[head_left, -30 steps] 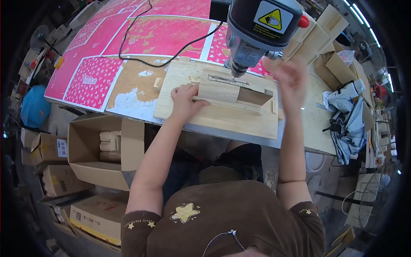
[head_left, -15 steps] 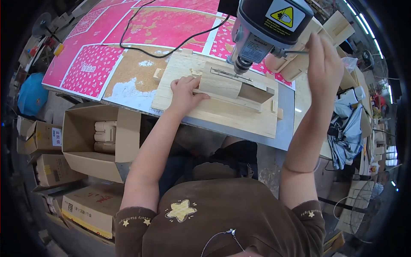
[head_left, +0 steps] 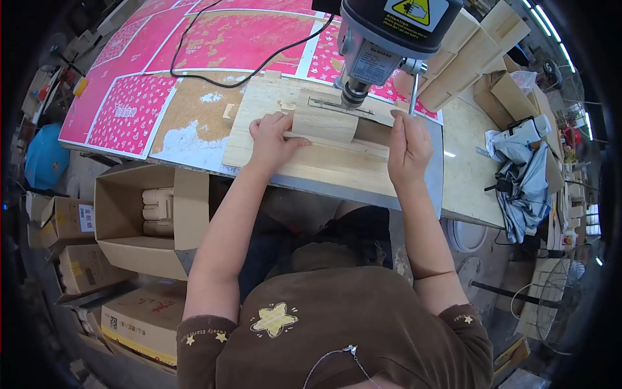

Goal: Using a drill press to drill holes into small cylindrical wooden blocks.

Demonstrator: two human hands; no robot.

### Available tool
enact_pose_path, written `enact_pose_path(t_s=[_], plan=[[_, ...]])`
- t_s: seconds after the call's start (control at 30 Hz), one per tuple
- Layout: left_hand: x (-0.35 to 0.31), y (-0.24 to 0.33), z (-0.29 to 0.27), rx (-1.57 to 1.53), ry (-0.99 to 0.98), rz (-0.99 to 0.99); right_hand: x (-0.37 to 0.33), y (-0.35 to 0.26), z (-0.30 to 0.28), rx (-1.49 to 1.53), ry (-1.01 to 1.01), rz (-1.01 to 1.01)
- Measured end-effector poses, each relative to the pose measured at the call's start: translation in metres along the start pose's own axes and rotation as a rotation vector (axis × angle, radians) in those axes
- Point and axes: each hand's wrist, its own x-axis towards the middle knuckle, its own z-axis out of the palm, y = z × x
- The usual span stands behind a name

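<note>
A pale wooden box-like piece (head_left: 324, 123) with a rounded front lies on a flat plywood board (head_left: 249, 117) on the bench. My left hand (head_left: 269, 139) grips its left end, thumb along the front and fingers behind. Over the piece stands a drill press (head_left: 389, 29) with a dark head; its chuck (head_left: 354, 95) is just above the top face, beside a slotted metal strip (head_left: 337, 105). The bit's tip is hard to make out. My right hand (head_left: 410, 146) is closed round the lower end of the press's metal lever (head_left: 414, 91), hiding the right end of the piece.
A black cable (head_left: 259, 68) crosses the pink-patterned bench covering (head_left: 133, 113). Several curved wooden pieces (head_left: 470, 55) stack at the back right, near a crumpled grey cloth (head_left: 525, 194). An open carton (head_left: 136, 243) holding wooden parts stands below the bench at left.
My right hand has come down and toward me, swinging the lever from pointing right to pointing down. The left hand keeps its grip on the wooden piece. The whole view has shifted slightly.
</note>
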Motion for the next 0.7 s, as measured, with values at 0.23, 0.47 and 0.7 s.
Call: enact_pose_path(t_s=[0.23, 0.47, 0.7], plan=[[-0.006, 0.009, 0.004, 0.003, 0.019, -0.047, 0.106, -0.021, -0.035, 0.049, 0.071, 0.123], [0.006, 0.039, 0.022, -0.005, -0.014, -0.032, 0.179, 0.057, -0.012, -0.031, 0.064, 0.157], [-0.005, 0.032, 0.018, -0.005, 0.002, -0.058, 0.105, -0.029, -0.042, 0.029, 0.006, 0.115]])
